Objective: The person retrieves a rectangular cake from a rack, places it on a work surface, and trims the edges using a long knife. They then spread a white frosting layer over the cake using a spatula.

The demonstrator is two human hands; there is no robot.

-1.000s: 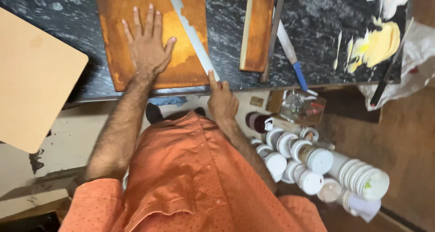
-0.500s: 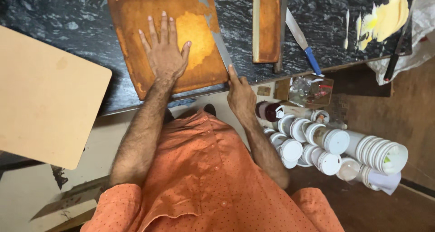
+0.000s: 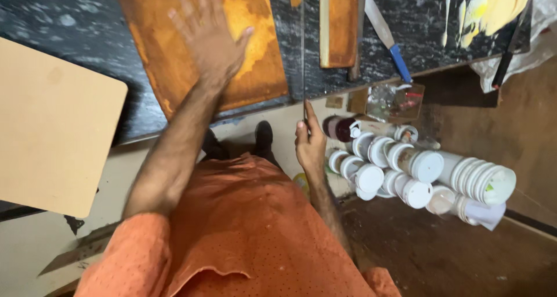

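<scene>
Flat left hand [image 3: 212, 41] on orange board [image 3: 174, 70]

board [image 3: 174, 59] orange-brown | counter [image 3: 58, 12] black speckled | shirt [image 3: 243, 233] orange | jar lids [image 3: 426, 166] white

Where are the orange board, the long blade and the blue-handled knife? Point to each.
orange board [image 3: 174, 59], head view, bare left part.
long blade [image 3: 303, 47], head view, mid-length.
blue-handled knife [image 3: 400, 63], head view, blue handle.

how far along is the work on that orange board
Done: much of the orange-brown board looks coated, with one brighter patch. In hand: left hand lies flat on it; right hand holds a long thin blade edge-on beside it. Left: cannot tell.
</scene>
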